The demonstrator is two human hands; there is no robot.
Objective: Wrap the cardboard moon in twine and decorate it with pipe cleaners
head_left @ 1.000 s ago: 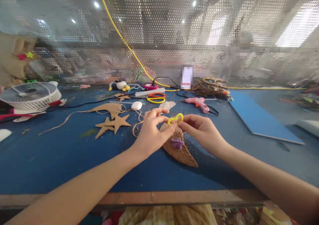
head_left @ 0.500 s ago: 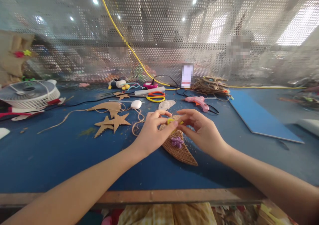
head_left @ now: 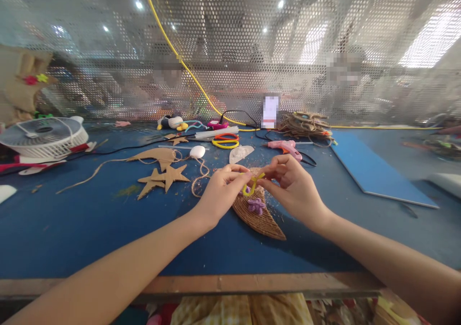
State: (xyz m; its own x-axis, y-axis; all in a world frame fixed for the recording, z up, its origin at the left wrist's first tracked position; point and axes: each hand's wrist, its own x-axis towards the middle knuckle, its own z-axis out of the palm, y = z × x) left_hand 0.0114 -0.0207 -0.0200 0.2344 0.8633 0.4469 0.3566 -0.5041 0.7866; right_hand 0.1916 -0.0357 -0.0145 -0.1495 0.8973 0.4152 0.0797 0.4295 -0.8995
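Note:
A short yellow fuzzy strand, like a pipe cleaner (head_left: 247, 191), is bent into a loop with crossing ends between my two hands. The fingertips of my left hand (head_left: 225, 190) pinch it on one side. On the other side my right hand (head_left: 291, 183) pinches it with thumb and fingers. Just beneath lies a brown crescent wrapped in twine (head_left: 257, 224), partly covered by the hands. Purple flower shapes (head_left: 256, 206) sit on its face; one is mostly hidden behind the yellow loop.
Cardboard stars (head_left: 175, 177) and a cardboard crescent (head_left: 154, 156) lie to the left, near a white fan (head_left: 46, 138). Behind my hands are a pink glue gun (head_left: 286, 147), scissors with yellow handles (head_left: 225, 144) and a phone (head_left: 270, 111). A blue board (head_left: 378, 171) lies right.
The yellow strand, bunched between my fingertips before, now shows as an open loop hanging with crossed ends. My right-hand fingers have curled in and risen slightly.

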